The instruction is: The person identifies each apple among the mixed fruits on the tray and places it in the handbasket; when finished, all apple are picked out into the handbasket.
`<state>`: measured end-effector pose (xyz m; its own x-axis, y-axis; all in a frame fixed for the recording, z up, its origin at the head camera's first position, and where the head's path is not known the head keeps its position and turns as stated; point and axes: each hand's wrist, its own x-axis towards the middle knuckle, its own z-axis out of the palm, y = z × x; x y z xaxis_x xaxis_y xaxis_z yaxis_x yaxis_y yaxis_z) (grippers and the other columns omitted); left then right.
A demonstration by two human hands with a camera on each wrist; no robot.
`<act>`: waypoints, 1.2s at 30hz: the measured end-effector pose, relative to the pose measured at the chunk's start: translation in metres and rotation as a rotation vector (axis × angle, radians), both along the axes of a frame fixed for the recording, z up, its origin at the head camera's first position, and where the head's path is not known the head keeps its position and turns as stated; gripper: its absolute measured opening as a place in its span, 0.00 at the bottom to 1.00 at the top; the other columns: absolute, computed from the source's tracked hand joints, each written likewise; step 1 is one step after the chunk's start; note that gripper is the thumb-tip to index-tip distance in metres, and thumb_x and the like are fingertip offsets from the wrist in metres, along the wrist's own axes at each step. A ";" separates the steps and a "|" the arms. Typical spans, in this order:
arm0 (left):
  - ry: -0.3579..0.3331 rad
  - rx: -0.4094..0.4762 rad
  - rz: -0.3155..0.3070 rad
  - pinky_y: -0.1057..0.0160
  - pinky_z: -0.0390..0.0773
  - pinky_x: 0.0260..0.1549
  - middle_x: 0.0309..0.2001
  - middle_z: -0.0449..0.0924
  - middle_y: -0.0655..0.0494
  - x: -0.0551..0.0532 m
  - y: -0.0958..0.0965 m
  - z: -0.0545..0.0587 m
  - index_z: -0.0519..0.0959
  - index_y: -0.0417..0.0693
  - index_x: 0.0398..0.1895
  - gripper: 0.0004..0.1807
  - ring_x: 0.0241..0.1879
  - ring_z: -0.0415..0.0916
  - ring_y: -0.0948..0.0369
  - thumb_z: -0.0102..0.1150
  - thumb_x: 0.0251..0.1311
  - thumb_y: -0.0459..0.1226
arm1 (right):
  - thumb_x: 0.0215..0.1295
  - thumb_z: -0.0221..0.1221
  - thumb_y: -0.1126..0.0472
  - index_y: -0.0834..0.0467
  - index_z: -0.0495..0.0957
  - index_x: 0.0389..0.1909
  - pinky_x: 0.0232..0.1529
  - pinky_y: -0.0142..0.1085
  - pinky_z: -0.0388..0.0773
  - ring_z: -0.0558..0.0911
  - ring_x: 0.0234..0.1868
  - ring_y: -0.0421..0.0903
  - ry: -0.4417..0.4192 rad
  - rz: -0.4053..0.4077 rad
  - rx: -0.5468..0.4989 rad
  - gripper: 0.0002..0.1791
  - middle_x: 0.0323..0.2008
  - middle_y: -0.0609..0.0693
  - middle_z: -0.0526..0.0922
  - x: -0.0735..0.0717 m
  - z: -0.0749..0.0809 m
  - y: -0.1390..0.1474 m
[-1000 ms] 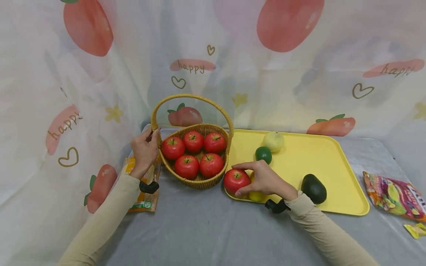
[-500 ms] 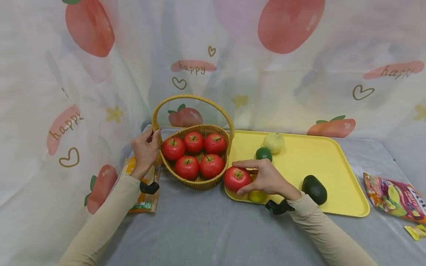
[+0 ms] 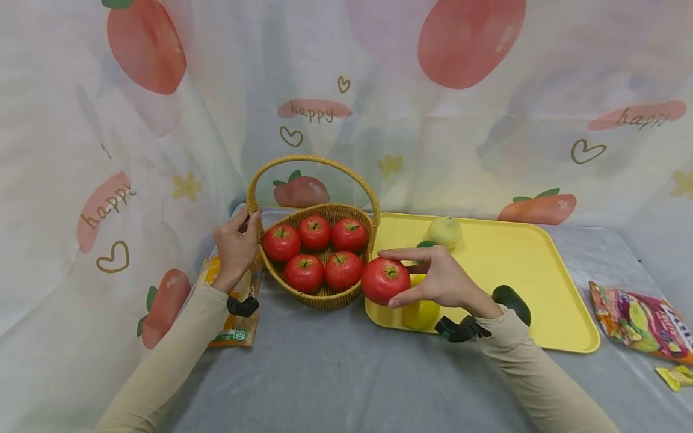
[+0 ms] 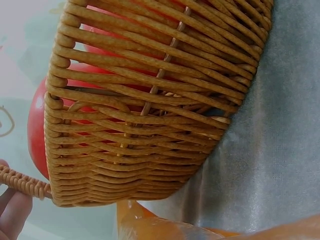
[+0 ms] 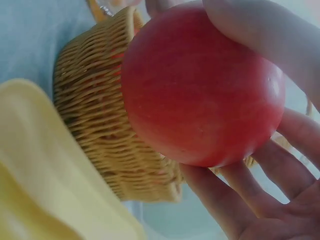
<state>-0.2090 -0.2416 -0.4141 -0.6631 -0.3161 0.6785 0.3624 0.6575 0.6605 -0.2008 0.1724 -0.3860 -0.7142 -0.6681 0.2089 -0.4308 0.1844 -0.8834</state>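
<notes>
My right hand (image 3: 441,279) grips a red apple (image 3: 385,281) between thumb and fingers, raised over the tray's left front corner, close to the basket's right side. In the right wrist view the apple (image 5: 202,85) fills the middle, with the wicker basket (image 5: 95,105) behind it. At the left, my left hand (image 3: 237,243) pinches the base of the basket's handle. That woven basket (image 3: 325,299) stands upright on the grey cloth with several red apples (image 3: 304,272) inside. The left wrist view shows its woven side (image 4: 135,145) and the fingers (image 4: 16,212) at the handle.
A yellow tray (image 3: 514,252) bears a yellow fruit (image 3: 421,314) under my right hand, a pale round fruit (image 3: 444,232), a partly hidden green fruit (image 3: 426,244) and a dark avocado (image 3: 511,302). Snack bags lie left (image 3: 238,313) and right (image 3: 641,319), with a small yellow wrapper (image 3: 675,377).
My right hand has lifted the apple off the tray's corner, uncovering more of the yellow fruit. My left hand and the basket stay where they were.
</notes>
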 end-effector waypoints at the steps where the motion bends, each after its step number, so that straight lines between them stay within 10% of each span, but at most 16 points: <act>1: -0.001 -0.001 0.001 0.87 0.73 0.37 0.36 0.91 0.38 0.000 0.000 0.000 0.91 0.37 0.48 0.11 0.34 0.90 0.41 0.66 0.74 0.36 | 0.46 0.85 0.61 0.56 0.84 0.66 0.54 0.42 0.88 0.85 0.61 0.42 0.003 0.002 -0.005 0.42 0.61 0.48 0.88 0.000 0.003 -0.002; 13: -0.012 -0.005 0.001 0.87 0.72 0.37 0.37 0.91 0.38 0.000 -0.002 0.000 0.90 0.36 0.48 0.11 0.35 0.90 0.41 0.66 0.74 0.35 | 0.47 0.85 0.63 0.48 0.83 0.68 0.59 0.43 0.86 0.82 0.66 0.46 -0.040 0.045 -0.083 0.43 0.65 0.47 0.86 -0.003 0.026 -0.042; 36: -0.006 -0.005 -0.002 0.87 0.73 0.38 0.37 0.91 0.39 -0.001 -0.002 0.000 0.91 0.37 0.48 0.11 0.36 0.91 0.42 0.66 0.74 0.37 | 0.55 0.80 0.63 0.56 0.78 0.73 0.54 0.47 0.88 0.87 0.57 0.55 -0.168 -0.025 -0.056 0.42 0.66 0.54 0.82 -0.026 0.018 -0.107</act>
<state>-0.2098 -0.2436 -0.4144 -0.6679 -0.3112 0.6760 0.3600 0.6599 0.6595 -0.2263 0.0649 -0.3683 -0.7583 -0.6404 0.1216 -0.2725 0.1419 -0.9516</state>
